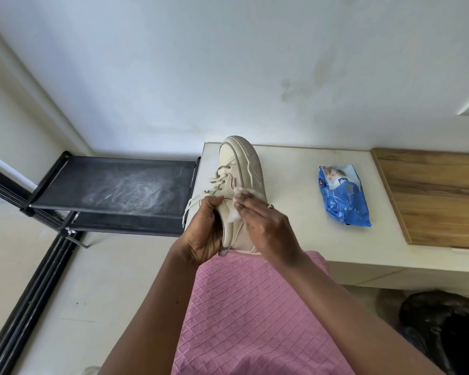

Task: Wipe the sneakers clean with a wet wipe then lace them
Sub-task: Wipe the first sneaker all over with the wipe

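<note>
A cream sneaker (pixel 240 163) lies tilted on its side on the white table (pixel 295 212), toe pointing away from me, its laces hanging loose on the left. My left hand (pixel 205 234) grips the heel and collar of the sneaker. My right hand (pixel 266 223) presses a white wet wipe (pixel 237 209) against the sneaker's side with straight fingers. Only this one sneaker is in view.
A blue wet-wipe pack (pixel 341 194) lies on the table to the right. A wooden board (pixel 439 196) covers the table's right end. A black shoe rack (pixel 114 190) stands to the left. A black bag (pixel 444 328) sits on the floor at lower right.
</note>
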`<state>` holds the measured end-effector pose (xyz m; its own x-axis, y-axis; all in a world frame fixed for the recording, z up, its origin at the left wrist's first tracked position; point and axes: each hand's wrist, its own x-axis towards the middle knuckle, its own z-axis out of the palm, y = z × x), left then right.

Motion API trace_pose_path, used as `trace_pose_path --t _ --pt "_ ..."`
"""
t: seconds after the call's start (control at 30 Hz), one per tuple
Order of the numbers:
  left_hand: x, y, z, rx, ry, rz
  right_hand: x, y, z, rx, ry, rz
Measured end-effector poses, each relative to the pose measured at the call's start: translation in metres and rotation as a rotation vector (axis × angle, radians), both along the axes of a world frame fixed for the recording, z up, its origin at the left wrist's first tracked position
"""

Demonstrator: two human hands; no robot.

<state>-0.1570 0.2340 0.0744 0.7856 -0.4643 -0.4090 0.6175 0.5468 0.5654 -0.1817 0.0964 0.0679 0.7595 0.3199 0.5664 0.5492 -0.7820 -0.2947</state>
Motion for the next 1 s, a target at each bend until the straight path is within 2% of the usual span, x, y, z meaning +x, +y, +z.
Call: trace_pose_path --t 0.23,0.37,0.5,0.57,0.77,0.83,1.0 --pt "-0.007 -0.01 0.009 0.121 -0.022 -0.072 0.043 -0.003 0.02 0.028 -0.021 -0.177" --pt "-0.004 -0.006 0.009 0.147 -0.099 -0.079 0.013 0.008 0.014 0.119 0.027 -0.041" --pt "0.001 -0.002 0.001 0.208 -0.162 -0.094 -0.01 0.003 -0.001 0.044 -0.084 0.204" --pt "0.0 -0.003 -0.001 0.19 -0.174 -0.104 -0.004 -0.005 -0.003 -0.004 -0.121 0.238" --pt "-0.01 -0.013 0.005 0.204 -0.177 -0.144 0.034 -0.004 0.012 0.023 -0.056 -0.082" --pt "-0.009 -0.013 0.002 0.201 -0.163 -0.158 0.027 0.003 0.011 0.034 -0.02 -0.106" --pt "-0.008 -0.005 -0.005 0.165 -0.156 -0.151 -0.012 0.001 -0.004 0.06 -0.085 0.158"
